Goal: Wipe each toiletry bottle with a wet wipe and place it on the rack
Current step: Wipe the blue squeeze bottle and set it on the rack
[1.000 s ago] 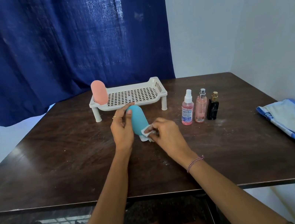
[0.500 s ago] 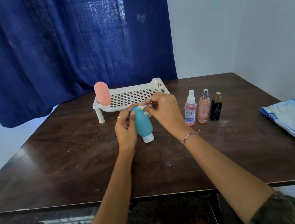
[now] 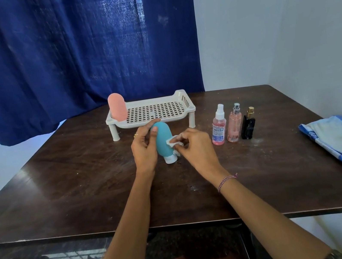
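A: The setting?
B: Scuffed dark wooden table (image 3: 63, 192), woven blue curtain (image 3: 63, 57) behind; a white perforated rack (image 3: 179, 95) holds a rounded pink bottle (image 3: 117, 106).
A: The hands?
B: Left hand (image 3: 144, 149) curls round the smooth teal bottle (image 3: 162, 137), cap-down before the rack; right hand (image 3: 195, 145) pinches a crumpled wipe (image 3: 171, 141) against it.

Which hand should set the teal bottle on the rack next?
Left. The left hand grips the teal bottle; the right hand pinches the wet wipe. The rack stands just behind.
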Demonstrator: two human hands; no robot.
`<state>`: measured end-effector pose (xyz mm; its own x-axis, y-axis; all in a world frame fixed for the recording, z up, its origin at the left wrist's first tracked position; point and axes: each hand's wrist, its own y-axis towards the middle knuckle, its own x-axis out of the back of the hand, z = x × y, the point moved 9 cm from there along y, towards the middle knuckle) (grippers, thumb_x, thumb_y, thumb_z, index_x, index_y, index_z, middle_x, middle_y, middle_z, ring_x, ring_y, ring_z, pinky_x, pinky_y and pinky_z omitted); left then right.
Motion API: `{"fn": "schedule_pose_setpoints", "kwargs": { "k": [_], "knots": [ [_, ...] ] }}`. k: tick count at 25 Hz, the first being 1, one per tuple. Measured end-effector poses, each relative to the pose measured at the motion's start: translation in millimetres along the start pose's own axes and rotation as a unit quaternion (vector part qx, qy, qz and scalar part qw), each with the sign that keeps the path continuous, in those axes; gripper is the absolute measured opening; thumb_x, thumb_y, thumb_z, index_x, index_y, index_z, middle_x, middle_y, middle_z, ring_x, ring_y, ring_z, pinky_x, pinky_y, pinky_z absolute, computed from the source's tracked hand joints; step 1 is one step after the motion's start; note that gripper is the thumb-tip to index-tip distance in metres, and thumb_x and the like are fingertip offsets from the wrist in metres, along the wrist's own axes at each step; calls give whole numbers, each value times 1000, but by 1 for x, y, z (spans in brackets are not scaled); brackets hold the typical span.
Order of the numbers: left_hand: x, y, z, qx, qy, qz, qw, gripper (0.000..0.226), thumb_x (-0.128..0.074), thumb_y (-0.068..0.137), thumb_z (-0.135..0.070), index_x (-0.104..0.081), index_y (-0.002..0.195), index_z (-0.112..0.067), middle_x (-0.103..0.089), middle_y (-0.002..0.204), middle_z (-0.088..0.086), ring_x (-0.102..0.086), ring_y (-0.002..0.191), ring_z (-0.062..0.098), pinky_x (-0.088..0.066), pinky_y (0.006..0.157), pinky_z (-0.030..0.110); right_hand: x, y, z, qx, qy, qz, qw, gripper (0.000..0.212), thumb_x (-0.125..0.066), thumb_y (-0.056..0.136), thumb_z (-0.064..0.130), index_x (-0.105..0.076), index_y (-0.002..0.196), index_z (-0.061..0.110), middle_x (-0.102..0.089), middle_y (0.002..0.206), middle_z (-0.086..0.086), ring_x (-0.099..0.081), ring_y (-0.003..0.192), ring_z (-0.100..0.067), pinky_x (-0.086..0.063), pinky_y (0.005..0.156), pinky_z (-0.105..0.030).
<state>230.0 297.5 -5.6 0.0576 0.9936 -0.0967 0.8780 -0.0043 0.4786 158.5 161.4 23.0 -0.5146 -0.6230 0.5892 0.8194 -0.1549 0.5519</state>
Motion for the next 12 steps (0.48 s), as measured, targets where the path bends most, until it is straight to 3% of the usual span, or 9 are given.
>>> {"fn": "schedule_pose_setpoints", "kwargs": {
  "k": [4, 9, 12],
  "knots": [
    [3, -1, 0, 11, -6, -13, 1000, 26, -57, 93, -19, -64, 118, -15, -62, 118, 0, -60, 109, 9, -52, 88, 25, 5, 8, 3, -15, 36, -39, 998, 16, -73, 78, 13, -73, 94, 10, -67, 92, -1, -57, 77, -3, -47, 69, -9],
    [8, -1, 3, 30, 18, -44, 998, 28, -59, 92, -20, -64, 119, -16, -62, 115, -4, -58, 108, 7, -50, 91, 25, -11, -10, 0, -17, 1, 6, 1000, 18, -72, 79, 12, -72, 96, 10, -65, 97, 0, -60, 82, -7, -51, 78, -17],
    [8, -1, 0, 22, 17, -40, 999, 26, -59, 92, -21, -64, 118, -21, -62, 116, -2, -58, 110, 9, -50, 91, 26, -6, -10, -12, -55, 27, -5, 998, 16, -72, 79, 12, -73, 95, 13, -67, 96, 0, -60, 82, -5, -48, 74, -9]
  ]
}}
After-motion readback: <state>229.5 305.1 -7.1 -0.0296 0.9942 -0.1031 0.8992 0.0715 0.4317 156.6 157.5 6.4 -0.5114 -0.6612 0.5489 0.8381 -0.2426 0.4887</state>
